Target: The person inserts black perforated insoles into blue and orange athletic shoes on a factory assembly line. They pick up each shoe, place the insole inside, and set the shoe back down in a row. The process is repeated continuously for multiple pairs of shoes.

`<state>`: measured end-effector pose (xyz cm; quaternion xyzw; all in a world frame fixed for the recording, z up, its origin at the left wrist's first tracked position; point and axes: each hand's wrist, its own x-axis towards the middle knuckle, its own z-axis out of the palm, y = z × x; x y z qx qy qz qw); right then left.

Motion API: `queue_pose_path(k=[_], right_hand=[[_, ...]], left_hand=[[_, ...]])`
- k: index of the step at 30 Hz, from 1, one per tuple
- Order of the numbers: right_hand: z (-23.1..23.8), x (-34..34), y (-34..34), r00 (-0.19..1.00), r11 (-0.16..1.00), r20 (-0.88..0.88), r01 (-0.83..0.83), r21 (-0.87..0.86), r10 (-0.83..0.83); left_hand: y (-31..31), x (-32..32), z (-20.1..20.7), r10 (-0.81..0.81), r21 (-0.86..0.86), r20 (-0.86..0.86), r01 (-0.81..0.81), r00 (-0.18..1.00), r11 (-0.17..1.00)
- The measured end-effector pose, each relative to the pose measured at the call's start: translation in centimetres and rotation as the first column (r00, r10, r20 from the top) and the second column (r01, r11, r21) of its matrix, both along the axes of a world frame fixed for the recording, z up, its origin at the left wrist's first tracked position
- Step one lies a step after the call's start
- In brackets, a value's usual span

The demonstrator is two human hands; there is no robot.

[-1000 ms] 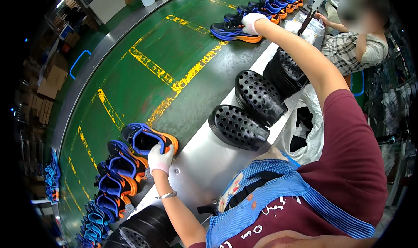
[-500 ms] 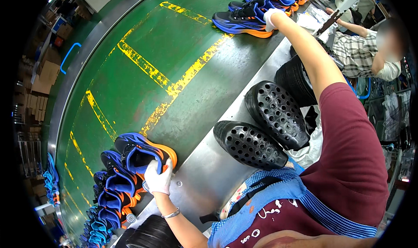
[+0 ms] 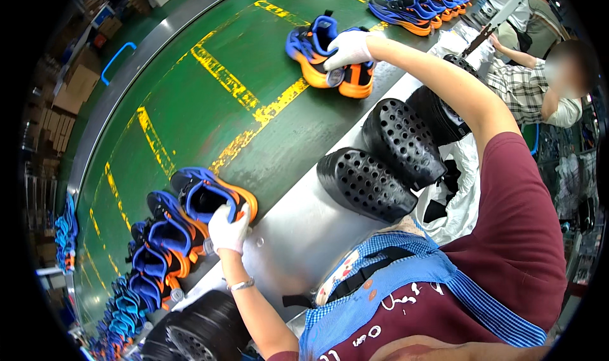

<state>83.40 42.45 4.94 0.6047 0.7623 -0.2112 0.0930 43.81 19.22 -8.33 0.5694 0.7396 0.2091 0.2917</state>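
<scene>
My right hand (image 3: 347, 49), in a white glove, grips a pair of blue, black and orange sneakers (image 3: 311, 60) over the green surface, heels toward me. Whether they touch the surface is hard to tell. At the lower left, my left hand (image 3: 228, 229), also gloved, is closed on the heel of a sneaker (image 3: 219, 190) of the same colours. That shoe heads a row of similar sneakers (image 3: 166, 234) along the belt's near edge. Between my arms, two black shoe-shaped pieces with round holes (image 3: 371, 186) lie on the metal ledge.
The green conveyor belt (image 3: 190, 114) carries worn yellow markings. Another sneaker row (image 3: 415, 9) stands at the far right. More black perforated pieces (image 3: 206, 335) sit at the lower left. A white plastic bag (image 3: 466, 190) lies beside me; a person in a checked shirt (image 3: 517, 88) is at right.
My right hand has brought a pair of sneakers from the far right row leftward along the belt. My left hand stays on its sneaker's heel. The view has shifted slightly.
</scene>
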Motion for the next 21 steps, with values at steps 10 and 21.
queue_pose_path(k=[10, 21], right_hand=[[0.1, -12.3, -6.2, 0.896, 0.894, 0.015, -0.441, -0.083, 0.443], [10.1, 2.0, -19.3, 0.907, 0.86, -0.208, -0.245, 0.447, 0.366]], left_hand=[[-0.1, 0.8, 1.4, 0.014, -0.018, 0.032, -0.013, 0.999, 1.0], [-0.6, -1.5, 2.2, -0.004, 0.141, -0.259, 0.042, 0.966, 0.989]])
